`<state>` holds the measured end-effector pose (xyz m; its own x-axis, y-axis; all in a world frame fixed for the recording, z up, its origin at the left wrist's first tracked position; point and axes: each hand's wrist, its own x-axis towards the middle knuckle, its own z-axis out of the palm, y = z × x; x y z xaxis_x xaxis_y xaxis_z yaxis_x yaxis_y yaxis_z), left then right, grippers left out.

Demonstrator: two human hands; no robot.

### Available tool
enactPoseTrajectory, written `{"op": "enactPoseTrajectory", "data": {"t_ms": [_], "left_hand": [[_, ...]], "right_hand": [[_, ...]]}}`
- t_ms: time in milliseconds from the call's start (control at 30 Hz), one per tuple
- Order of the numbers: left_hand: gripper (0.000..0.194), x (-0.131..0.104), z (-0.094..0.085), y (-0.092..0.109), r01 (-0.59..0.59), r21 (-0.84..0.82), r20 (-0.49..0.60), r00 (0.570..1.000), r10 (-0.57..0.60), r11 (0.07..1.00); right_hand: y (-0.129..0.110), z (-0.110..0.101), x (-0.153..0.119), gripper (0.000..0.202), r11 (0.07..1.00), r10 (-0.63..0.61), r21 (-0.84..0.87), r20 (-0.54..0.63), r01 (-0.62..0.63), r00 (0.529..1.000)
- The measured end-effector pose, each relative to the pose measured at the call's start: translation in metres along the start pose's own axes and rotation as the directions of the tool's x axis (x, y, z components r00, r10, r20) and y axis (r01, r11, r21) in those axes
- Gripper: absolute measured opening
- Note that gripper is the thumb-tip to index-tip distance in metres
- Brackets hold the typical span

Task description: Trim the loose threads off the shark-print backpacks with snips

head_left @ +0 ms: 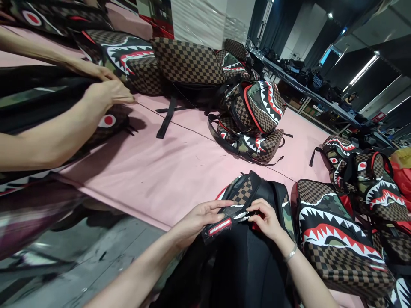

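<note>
A black backpack stands upright right in front of me, with checkered brown and camouflage panels at its top and side. My left hand pinches a black strap of it, which bears a red label with white lettering. Close beside it, my right hand is closed, thumb and fingertips gripping a small shiny metal piece against the strap. Whether that piece is a pair of thread snips or a zipper pull I cannot make out. A thin bracelet circles my right wrist.
A pink-covered table carries several shark-mouth backpacks: one stacked pair at mid-table, a checkered one touching my right side. At left, another person's hands work on a dark backpack. The table's near edge runs at left.
</note>
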<state>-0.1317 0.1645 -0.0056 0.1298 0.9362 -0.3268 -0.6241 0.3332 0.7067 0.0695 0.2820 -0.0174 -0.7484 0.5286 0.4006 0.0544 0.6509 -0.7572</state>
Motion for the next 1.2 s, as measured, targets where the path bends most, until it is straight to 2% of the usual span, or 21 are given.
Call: {"op": "enactPoseTrajectory", "data": {"t_ms": [200, 333, 667, 1200], "left_hand": [[0.051, 0.007, -0.007, -0.006, 0.021, 0.011, 0.007, 1.0, -0.021, 1.0], [0.053, 0.008, -0.006, -0.007, 0.036, 0.01, -0.015, 0.999, -0.036, 0.999], [0.05, 0.006, 0.0, -0.003, 0.054, -0.003, -0.02, 0.998, -0.054, 0.999], [0.049, 0.007, 0.012, 0.001, 0.005, 0.117, -0.078, 0.997, 0.004, 0.993]], "right_hand": [[-0.005, 0.0, 0.011, 0.024, 0.979, -0.153, -0.121, 0.079, 0.162, 0.985], [-0.005, 0.0, 0.015, 0.024, 0.963, -0.206, -0.154, 0.106, 0.221, 0.973], [-0.002, 0.001, 0.012, 0.022, 0.954, -0.233, -0.175, 0.082, 0.244, 0.969], [-0.016, 0.005, 0.02, 0.019, 0.952, -0.246, -0.127, 0.226, 0.279, 0.942]]}}
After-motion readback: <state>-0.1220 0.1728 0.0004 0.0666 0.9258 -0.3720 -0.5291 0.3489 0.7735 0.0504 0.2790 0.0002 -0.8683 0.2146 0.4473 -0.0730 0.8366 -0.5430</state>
